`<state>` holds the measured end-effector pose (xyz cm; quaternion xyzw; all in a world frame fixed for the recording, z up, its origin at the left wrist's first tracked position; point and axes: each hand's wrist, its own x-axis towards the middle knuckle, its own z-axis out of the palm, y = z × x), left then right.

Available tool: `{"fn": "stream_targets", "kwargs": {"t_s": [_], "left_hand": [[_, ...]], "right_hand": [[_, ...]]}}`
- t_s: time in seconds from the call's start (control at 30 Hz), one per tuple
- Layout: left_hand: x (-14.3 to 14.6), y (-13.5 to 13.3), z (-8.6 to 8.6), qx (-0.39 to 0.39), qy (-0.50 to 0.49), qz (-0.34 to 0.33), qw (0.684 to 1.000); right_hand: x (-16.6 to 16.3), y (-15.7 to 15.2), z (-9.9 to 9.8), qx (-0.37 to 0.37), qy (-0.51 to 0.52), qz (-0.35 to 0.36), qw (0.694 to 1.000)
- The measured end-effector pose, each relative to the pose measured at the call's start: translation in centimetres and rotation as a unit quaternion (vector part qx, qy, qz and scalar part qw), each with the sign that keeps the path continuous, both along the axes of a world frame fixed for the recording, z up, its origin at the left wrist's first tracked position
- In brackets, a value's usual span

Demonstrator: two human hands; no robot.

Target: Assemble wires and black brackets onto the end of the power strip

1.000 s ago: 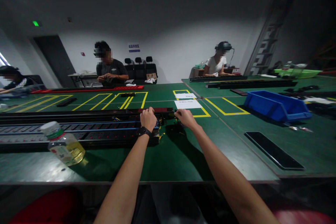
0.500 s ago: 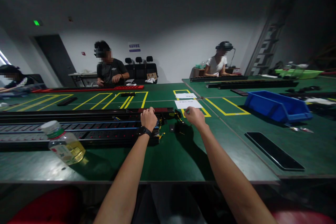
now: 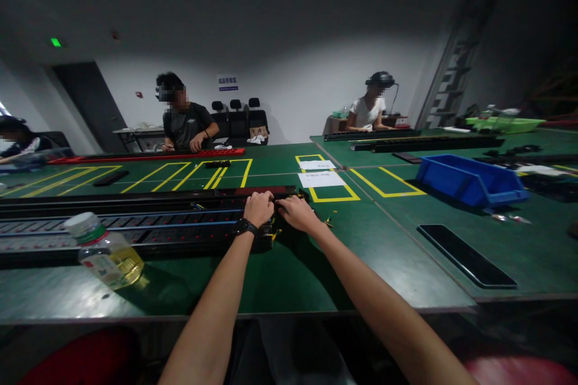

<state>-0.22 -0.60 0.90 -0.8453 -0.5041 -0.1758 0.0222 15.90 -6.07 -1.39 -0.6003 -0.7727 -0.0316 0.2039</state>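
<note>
A long black power strip [image 3: 135, 225] with red switches and blue wires lies across the green table [image 3: 289, 271], open at its right end. My left hand [image 3: 258, 207], with a black watch on the wrist, is closed over that right end. My right hand [image 3: 293, 212] sits just beside it, fingers curled and pinched at the same end of the strip, touching my left hand. What the fingers pinch is too small to make out. Yellow wire ends show beneath the hands.
A plastic bottle [image 3: 103, 250] of yellow liquid lies at the left front. A blue bin [image 3: 469, 180] and a flat black panel [image 3: 465, 254] sit on the right. White sheets [image 3: 321, 178] lie in yellow-taped boxes. Three other people work at the far tables.
My right hand has moved left from beside the strip's end until it meets my left hand. The view has shifted slightly. My left hand has stayed on the strip.
</note>
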Motion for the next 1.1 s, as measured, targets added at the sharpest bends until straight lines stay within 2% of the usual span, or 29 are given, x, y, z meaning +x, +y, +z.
{"fn": "stream_targets", "kwargs": {"t_s": [0.13, 0.27, 0.57, 0.83, 1.1], "left_hand": [[0.0, 0.0, -0.1, -0.004, 0.017, -0.019, 1.0], [-0.1, 0.1, -0.4, 0.0, 0.029, -0.023, 0.999], [-0.1, -0.1, -0.2, -0.003, 0.013, -0.012, 1.0], [-0.1, 0.4, -0.4, -0.017, 0.027, -0.023, 0.999], [-0.1, 0.5, -0.4, -0.025, 0.019, -0.025, 0.999]], "right_hand": [[0.6, -0.2, 0.4, 0.012, 0.018, -0.048, 0.999], [1.9, -0.2, 0.5, 0.02, 0.066, -0.138, 0.988], [4.8, 0.4, -0.3, -0.028, 0.163, -0.236, 0.957], [5.3, 0.7, -0.2, -0.086, 0.143, -0.214, 0.962], [5.4, 1.6, -0.2, -0.121, 0.218, -0.105, 0.963]]}}
